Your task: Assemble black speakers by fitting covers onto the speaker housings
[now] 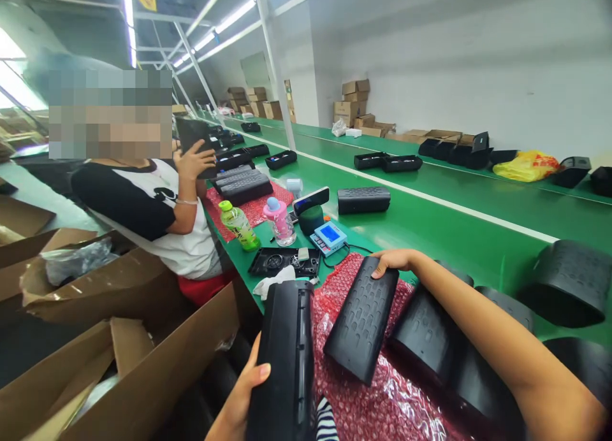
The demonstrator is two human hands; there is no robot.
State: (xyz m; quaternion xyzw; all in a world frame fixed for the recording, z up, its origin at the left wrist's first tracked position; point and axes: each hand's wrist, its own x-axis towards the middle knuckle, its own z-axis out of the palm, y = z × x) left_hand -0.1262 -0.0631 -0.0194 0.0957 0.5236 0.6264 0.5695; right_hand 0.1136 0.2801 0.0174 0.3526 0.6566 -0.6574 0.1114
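My left hand (252,372) is closed around the side of a long black plastic housing (282,358). That piece stands tilted upright at the bench edge, with slots along its right side. My right hand (393,261) reaches across and grips the top end of a black housing with an oval-dimpled face (363,320). This second piece lies over pink-red bubble wrap (392,403). More black housings (425,332) lie beside it, partly behind my right forearm. A black panel with a round speaker (282,262) and a white cloth (275,283) sit just beyond the left piece.
A blue-screened tester (329,235), a phone (310,201), a pink bottle (282,223) and a green bottle (239,225) stand on the green bench (440,231). At left, a co-worker (191,237) holds a black part. Open cardboard boxes (157,352) stand below the bench.
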